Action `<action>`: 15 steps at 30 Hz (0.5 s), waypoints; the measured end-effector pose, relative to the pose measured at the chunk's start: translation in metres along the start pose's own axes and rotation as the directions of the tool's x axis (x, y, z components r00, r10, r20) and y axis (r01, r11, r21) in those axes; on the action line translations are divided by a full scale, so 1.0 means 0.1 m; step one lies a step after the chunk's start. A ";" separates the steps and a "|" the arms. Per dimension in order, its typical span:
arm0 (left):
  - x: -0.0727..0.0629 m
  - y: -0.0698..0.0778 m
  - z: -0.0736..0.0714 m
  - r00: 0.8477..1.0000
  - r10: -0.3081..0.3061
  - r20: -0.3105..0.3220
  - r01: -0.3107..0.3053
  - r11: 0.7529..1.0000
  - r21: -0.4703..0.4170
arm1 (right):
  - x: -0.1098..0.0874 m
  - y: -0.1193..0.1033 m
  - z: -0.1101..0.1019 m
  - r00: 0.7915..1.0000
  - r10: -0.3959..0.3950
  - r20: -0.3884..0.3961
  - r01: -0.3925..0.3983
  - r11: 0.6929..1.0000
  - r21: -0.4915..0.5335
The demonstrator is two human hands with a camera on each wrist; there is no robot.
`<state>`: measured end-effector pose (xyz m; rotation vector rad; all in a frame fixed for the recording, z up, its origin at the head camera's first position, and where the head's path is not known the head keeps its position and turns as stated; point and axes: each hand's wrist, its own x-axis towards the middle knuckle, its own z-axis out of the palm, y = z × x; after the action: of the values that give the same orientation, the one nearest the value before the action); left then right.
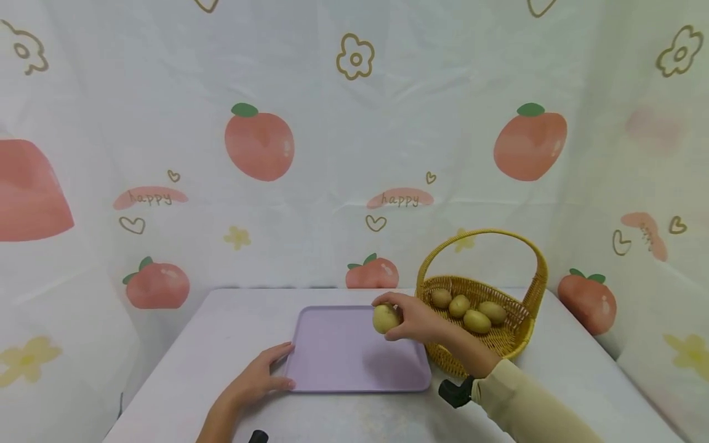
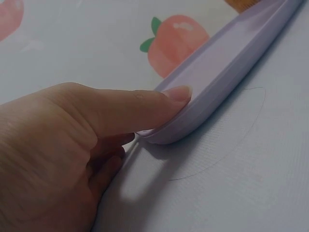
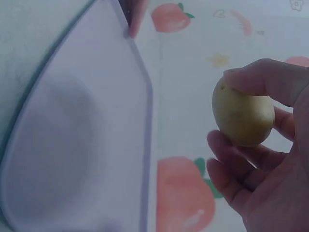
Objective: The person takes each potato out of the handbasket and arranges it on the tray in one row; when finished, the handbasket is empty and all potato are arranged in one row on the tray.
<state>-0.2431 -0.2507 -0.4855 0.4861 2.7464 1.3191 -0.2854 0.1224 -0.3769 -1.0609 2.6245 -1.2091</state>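
My right hand (image 1: 412,317) holds a potato (image 1: 385,318) above the right part of a pale purple tray (image 1: 338,351). In the right wrist view, the thumb lies on top of the smooth yellowish potato (image 3: 244,113), with the other fingers beneath and behind it. My left hand (image 1: 256,376) rests at the tray's left edge, fingers and thumb apart. Seen from the left wrist, that thumb lies over the rim of the tray (image 2: 212,104) near a corner; part of the fingers is hidden behind it. Only a shadow shows on the tray's surface.
A yellow wicker basket (image 1: 523,347) with a tall handle stands right of the tray, behind my right forearm. Several potatoes (image 1: 477,321) lie in it. The white-covered table (image 1: 238,320) reaches back to a cloth backdrop (image 1: 310,240) printed with fruit and flowers.
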 end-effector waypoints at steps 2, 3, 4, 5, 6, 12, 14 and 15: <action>0.01 0.01 0.01 1.000 -0.008 0.000 0.008 1.000 -0.009 | 0.05 0.01 0.08 1.000 0.010 0.009 -0.010 1.000 -0.004; 0.01 0.01 0.01 1.000 -0.010 -0.001 0.010 1.000 -0.012 | 0.07 0.01 0.12 1.000 0.016 0.015 -0.015 1.000 -0.011; 0.01 0.01 0.01 1.000 -0.012 -0.001 0.012 1.000 -0.012 | 0.09 0.02 0.15 1.000 0.023 0.017 -0.023 0.999 -0.023; 0.01 0.01 0.02 1.000 -0.013 -0.002 0.013 1.000 -0.011 | 0.12 0.02 0.19 0.999 0.030 0.020 -0.030 0.999 -0.024; 0.01 0.01 0.02 1.000 -0.013 -0.003 0.013 1.000 -0.007 | 0.14 0.03 0.24 0.999 0.036 0.021 -0.036 0.999 -0.027; 0.01 -0.01 0.01 1.000 0.000 -0.004 0.000 1.000 0.016 | 0.30 0.07 0.54 0.999 0.041 0.016 -0.041 0.999 -0.027; 0.01 -0.01 0.01 1.000 -0.002 -0.004 0.002 1.000 0.019 | 0.35 0.07 0.64 0.999 0.034 0.026 -0.034 0.999 -0.028; 0.01 -0.01 0.01 1.000 -0.004 -0.004 0.004 1.000 0.019 | 0.38 0.08 0.69 0.999 0.033 0.036 -0.032 0.999 -0.027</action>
<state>-0.2439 -0.2501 -0.4868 0.4794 2.7641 1.2949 -0.2960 0.0580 -0.4216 -1.0295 2.6267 -1.1410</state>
